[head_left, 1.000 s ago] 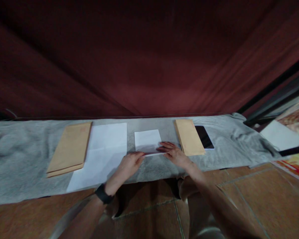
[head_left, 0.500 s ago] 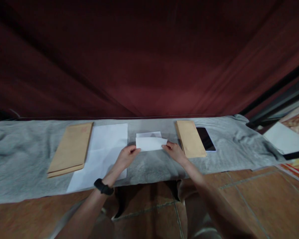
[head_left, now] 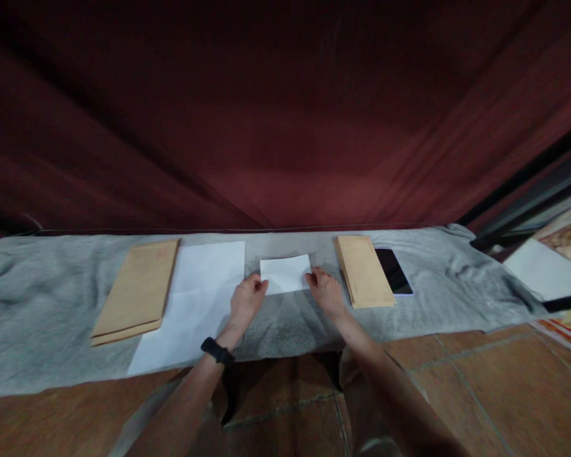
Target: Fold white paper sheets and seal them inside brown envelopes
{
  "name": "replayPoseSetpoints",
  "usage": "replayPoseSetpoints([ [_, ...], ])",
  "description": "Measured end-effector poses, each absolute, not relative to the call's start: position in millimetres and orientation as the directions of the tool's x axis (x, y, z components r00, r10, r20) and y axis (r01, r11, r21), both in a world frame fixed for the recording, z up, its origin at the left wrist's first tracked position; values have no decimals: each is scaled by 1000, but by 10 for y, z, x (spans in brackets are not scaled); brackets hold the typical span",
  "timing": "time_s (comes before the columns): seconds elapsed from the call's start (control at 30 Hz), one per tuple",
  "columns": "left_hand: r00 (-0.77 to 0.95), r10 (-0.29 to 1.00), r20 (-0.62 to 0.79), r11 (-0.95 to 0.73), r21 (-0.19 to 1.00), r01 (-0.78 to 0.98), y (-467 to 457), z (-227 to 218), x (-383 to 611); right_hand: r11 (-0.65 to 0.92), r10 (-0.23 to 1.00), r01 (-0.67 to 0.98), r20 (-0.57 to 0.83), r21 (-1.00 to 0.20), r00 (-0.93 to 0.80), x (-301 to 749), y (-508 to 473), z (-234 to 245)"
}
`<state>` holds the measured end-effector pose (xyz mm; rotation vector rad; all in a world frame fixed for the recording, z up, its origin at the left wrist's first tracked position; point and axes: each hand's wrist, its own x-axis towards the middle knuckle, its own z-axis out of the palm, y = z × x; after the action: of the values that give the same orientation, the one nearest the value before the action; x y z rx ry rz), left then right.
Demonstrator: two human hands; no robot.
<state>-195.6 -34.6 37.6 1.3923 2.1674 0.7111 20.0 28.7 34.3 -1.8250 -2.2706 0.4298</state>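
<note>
A small folded white sheet of paper [head_left: 285, 274] lies in the middle of the grey cloth, between my hands. My left hand [head_left: 249, 298] pinches its left edge between thumb and fingers. At the right edge my right hand [head_left: 324, 291] grips the paper the same way, with its fingers curled. Left of my left hand are large white sheets [head_left: 204, 285]. A stack of brown envelopes [head_left: 365, 270] lies just right of my right hand.
Larger brown envelopes [head_left: 137, 285] partly cover the white sheets at the left. A dark-screened tablet [head_left: 394, 271] sticks out from under the right-hand envelopes. The grey cloth [head_left: 447, 279] covers the long surface, and a dark red curtain [head_left: 285, 127] hangs behind it.
The upper flap of the paper has come into line with the part behind it, so it now looks like one smaller rectangle. My hands have moved slightly with it.
</note>
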Motion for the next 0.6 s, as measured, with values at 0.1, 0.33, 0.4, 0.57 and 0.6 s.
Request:
replayPoseSetpoints([
  [0.1,-417,898,-139,410,606,682,-314,404,-1935,186,978,931,-29,-315,-205,157,277,358],
  [0.33,-473,865,-166,479,550,684,-254,414,-1917,179,983,939,3,-295,-186,102,267,354],
  [0.4,-471,863,-182,485,556,675,-242,417,-1926,184,982,940,20,-288,-186,94,264,349],
  [0.57,-481,858,-179,499,509,701,-230,437,-1934,178,984,951,42,-254,-173,60,250,338],
  [0.6,-484,857,-173,500,500,707,-226,440,-1936,177,984,953,43,-247,-172,50,246,339],
])
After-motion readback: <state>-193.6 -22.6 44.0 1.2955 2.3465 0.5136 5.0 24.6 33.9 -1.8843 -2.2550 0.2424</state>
